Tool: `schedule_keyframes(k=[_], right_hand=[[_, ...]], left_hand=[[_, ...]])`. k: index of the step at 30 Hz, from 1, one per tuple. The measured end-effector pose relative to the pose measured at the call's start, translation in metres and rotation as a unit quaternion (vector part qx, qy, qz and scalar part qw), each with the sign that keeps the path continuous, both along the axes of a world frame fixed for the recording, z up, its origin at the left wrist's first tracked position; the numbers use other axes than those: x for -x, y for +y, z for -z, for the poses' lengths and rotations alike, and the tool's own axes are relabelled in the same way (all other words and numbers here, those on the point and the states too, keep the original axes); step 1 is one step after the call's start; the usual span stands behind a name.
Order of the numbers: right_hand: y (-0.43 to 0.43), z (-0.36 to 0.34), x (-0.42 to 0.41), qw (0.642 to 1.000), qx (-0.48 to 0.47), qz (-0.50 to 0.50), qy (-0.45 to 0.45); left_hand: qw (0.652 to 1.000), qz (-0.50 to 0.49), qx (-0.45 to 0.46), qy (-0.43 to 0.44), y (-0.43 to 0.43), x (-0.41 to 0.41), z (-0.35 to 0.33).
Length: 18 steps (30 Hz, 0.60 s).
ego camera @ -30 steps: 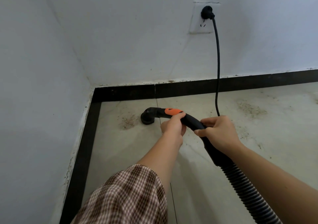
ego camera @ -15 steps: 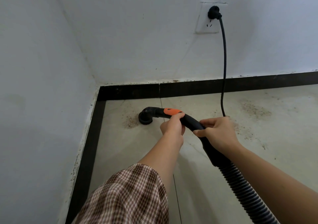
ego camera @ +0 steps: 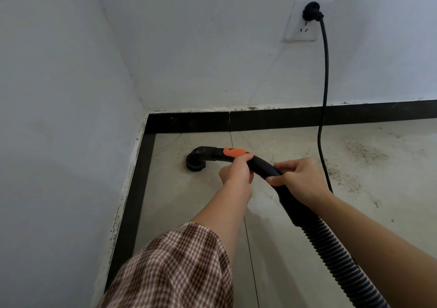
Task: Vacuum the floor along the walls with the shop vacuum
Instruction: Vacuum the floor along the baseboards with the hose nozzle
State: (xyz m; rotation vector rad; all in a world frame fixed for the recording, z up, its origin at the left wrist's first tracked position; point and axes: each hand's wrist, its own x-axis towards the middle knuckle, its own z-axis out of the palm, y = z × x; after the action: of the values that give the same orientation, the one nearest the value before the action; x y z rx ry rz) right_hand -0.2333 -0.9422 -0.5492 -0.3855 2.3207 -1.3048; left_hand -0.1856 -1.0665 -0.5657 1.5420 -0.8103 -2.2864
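Checked cloth of a sleeve (ego camera: 170,265) fills the near edge of the view, and beside it the ribbed hose (ego camera: 335,258) runs up from the lower right into a rigid black handle (ego camera: 262,165). Both hands grip that handle: the right hand (ego camera: 300,180) has its fingers curled round the tube, thumb pressed underneath, and the left hand (ego camera: 236,172) is clenched round it just behind the orange slider (ego camera: 234,152). Beyond them the round nozzle (ego camera: 196,161) sits flat on the floor (ego camera: 189,213) near the corner, just short of the black skirting (ego camera: 260,120).

The corner pass appears to be in hand. Grit (ego camera: 364,151) lies scattered along the far wall to the right, past the power cord (ego camera: 325,94) hanging from the socket (ego camera: 305,19). Next, the nozzle probably needs sliding right along the skirting, lifted or steered around that cord.
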Motion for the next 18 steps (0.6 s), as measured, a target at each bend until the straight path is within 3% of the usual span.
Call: schedule_keyframes(k=[18], right_hand=[[-0.026, 0.01, -0.005, 1.0, 0.008, -0.025, -0.017]], left_hand=[[0.999, -0.036, 0.015, -0.007, -0.021, -0.009, 0.003]])
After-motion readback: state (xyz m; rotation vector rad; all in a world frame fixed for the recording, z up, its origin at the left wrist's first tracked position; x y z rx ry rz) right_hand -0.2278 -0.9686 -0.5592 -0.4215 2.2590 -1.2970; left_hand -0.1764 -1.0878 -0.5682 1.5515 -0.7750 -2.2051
